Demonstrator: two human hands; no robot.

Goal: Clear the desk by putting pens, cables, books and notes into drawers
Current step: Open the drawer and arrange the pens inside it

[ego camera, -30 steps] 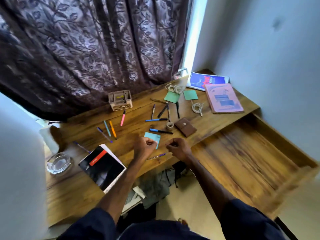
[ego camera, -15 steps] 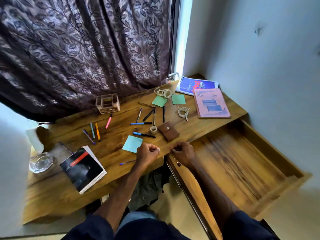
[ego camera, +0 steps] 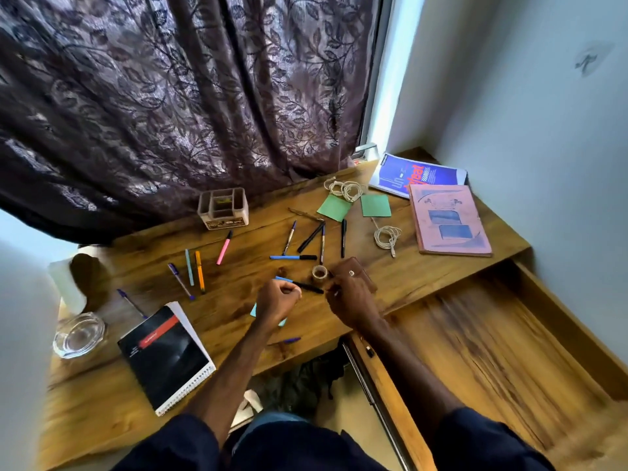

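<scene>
Several pens lie loose on the wooden desk (ego camera: 238, 311), among them a pink pen (ego camera: 224, 248), an orange pen (ego camera: 199, 271) and a blue-and-black pen (ego camera: 294, 257). My left hand (ego camera: 277, 300) is a closed fist over a blue note (ego camera: 253, 311). My right hand (ego camera: 350, 297) hovers over a brown wallet (ego camera: 356, 270), its fingertips by the tip of another blue-and-black pen (ego camera: 307, 287); its grip is hidden. Two white cables (ego camera: 345, 189) (ego camera: 387, 236), green notes (ego camera: 334, 207) (ego camera: 375, 205), a blue book (ego camera: 418, 175), a pink book (ego camera: 448, 220) and a black spiral notebook (ego camera: 164, 355) lie around.
A wide wooden drawer (ego camera: 492, 351) stands pulled out at the right, below the desk top. A tape roll (ego camera: 319, 272) sits by the wallet, a pen holder (ego camera: 222, 208) at the back, a glass ashtray (ego camera: 79, 334) at the left. A dark curtain (ego camera: 170, 96) hangs behind.
Both hands have moved forward from the desk's front edge over the desk, the right one from the drawer's corner onto the wallet and pen. The view has shifted slightly.
</scene>
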